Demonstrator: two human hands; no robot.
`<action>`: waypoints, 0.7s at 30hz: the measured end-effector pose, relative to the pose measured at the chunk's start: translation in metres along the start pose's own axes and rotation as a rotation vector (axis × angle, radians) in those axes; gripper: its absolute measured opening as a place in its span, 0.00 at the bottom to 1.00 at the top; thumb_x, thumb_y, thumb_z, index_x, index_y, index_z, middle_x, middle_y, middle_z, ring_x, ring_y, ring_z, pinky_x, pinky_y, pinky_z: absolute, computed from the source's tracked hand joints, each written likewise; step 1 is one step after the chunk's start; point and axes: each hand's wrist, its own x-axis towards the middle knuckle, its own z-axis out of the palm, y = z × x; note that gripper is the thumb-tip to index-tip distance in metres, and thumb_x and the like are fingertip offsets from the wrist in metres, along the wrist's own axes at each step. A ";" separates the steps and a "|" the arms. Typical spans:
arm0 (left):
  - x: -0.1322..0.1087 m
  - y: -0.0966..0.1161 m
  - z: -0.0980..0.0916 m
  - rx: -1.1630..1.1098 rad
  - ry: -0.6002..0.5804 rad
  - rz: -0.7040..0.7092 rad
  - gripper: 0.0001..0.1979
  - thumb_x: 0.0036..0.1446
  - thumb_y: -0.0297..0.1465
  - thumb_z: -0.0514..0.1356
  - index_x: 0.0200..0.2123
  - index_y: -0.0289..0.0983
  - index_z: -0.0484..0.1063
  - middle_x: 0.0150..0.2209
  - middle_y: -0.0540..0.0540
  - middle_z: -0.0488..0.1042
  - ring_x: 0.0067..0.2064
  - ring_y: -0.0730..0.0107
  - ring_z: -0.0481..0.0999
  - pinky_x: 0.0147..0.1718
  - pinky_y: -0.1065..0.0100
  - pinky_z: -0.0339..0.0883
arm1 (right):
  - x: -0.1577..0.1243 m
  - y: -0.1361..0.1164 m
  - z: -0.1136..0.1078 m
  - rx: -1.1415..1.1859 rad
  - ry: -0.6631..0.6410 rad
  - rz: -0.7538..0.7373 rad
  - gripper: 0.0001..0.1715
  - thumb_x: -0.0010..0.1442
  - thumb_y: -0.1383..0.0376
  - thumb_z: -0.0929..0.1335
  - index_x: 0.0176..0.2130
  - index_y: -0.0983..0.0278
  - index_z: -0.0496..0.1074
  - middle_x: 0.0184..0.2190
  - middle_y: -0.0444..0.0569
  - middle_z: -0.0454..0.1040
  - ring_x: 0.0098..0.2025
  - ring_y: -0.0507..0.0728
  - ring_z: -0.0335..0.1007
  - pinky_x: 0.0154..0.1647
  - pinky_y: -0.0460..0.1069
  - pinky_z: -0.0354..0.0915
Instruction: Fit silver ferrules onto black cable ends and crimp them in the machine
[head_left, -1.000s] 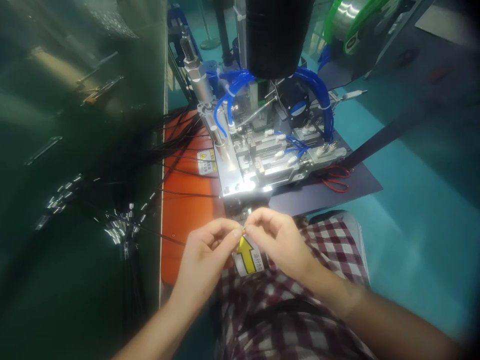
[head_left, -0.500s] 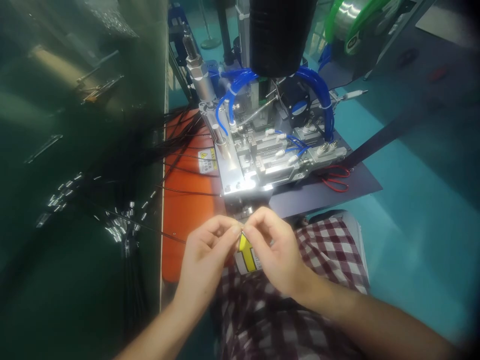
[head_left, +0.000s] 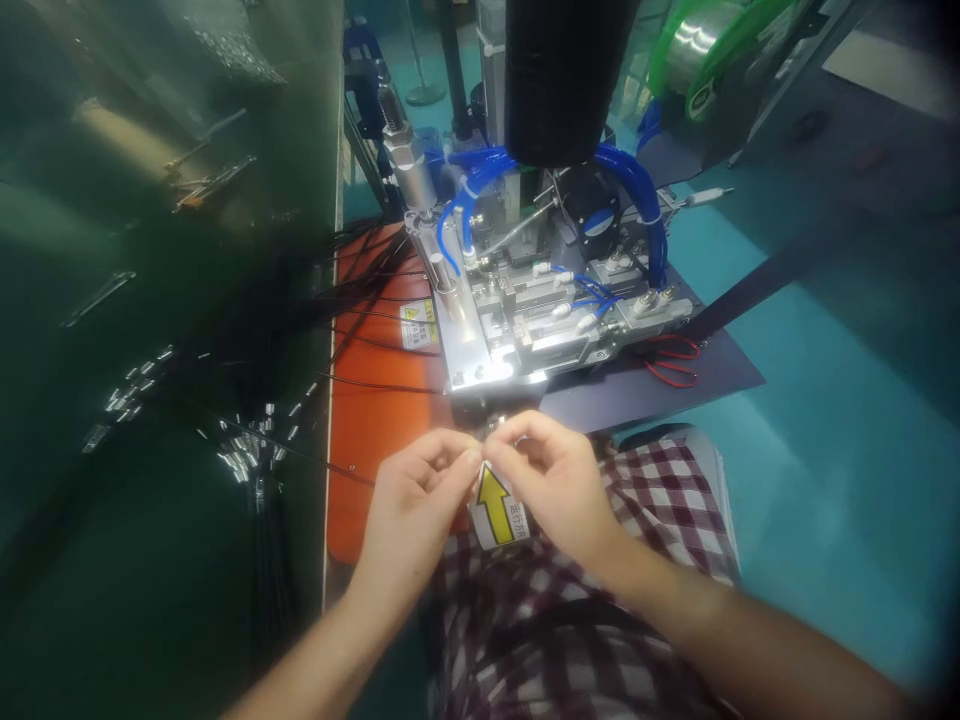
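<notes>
My left hand (head_left: 412,500) is closed in a pinch, thumb against forefinger, just in front of the machine's near end. Its fingertips meet those of my right hand (head_left: 559,490), which is pinched in the same way. Whatever lies between the fingertips is too small and covered to make out. A thin black cable (head_left: 349,468) runs from the left and disappears behind my left hand. Below the fingertips shows a white label with a yellow arrow (head_left: 495,508). Beyond my hands stands a metal machine (head_left: 517,330) with pneumatic fittings and blue tubes (head_left: 652,225).
An orange plate (head_left: 379,430) with a warning label (head_left: 418,325) lies left of the machine. Several black cables cross it. On the dark green table (head_left: 180,580) lie cable bundles with silvery ends (head_left: 244,455). A green-rimmed wire spool (head_left: 697,50) hangs at upper right.
My right hand has shifted slightly right, uncovering more of the arrow label. Both hands stay pinched together at the fingertips. The whole view has shifted a little.
</notes>
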 end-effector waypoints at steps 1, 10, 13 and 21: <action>0.000 0.000 0.000 0.033 -0.003 0.015 0.12 0.57 0.39 0.60 0.28 0.36 0.70 0.20 0.55 0.62 0.19 0.81 0.59 0.18 0.77 0.57 | 0.000 0.001 0.001 -0.020 0.021 -0.043 0.06 0.56 0.65 0.69 0.29 0.64 0.71 0.25 0.43 0.71 0.25 0.50 0.64 0.26 0.45 0.62; 0.010 -0.009 0.005 0.487 0.082 0.416 0.06 0.59 0.31 0.57 0.33 0.40 0.74 0.31 0.51 0.75 0.32 0.71 0.72 0.31 0.72 0.65 | 0.008 0.001 -0.008 0.082 0.020 0.114 0.09 0.57 0.65 0.69 0.27 0.64 0.68 0.17 0.38 0.65 0.20 0.48 0.62 0.21 0.43 0.60; 0.016 -0.007 0.006 0.292 0.062 0.253 0.06 0.57 0.33 0.60 0.30 0.38 0.74 0.26 0.52 0.74 0.28 0.73 0.72 0.26 0.74 0.65 | 0.011 0.007 -0.012 0.135 0.019 0.191 0.10 0.59 0.61 0.68 0.28 0.64 0.69 0.15 0.37 0.65 0.17 0.47 0.59 0.20 0.43 0.59; 0.018 -0.007 0.004 0.193 0.027 0.077 0.11 0.55 0.39 0.61 0.30 0.37 0.74 0.24 0.51 0.72 0.22 0.75 0.68 0.20 0.75 0.62 | 0.010 0.010 -0.009 -0.051 0.055 0.044 0.06 0.56 0.63 0.70 0.30 0.64 0.74 0.25 0.44 0.73 0.24 0.51 0.67 0.24 0.45 0.63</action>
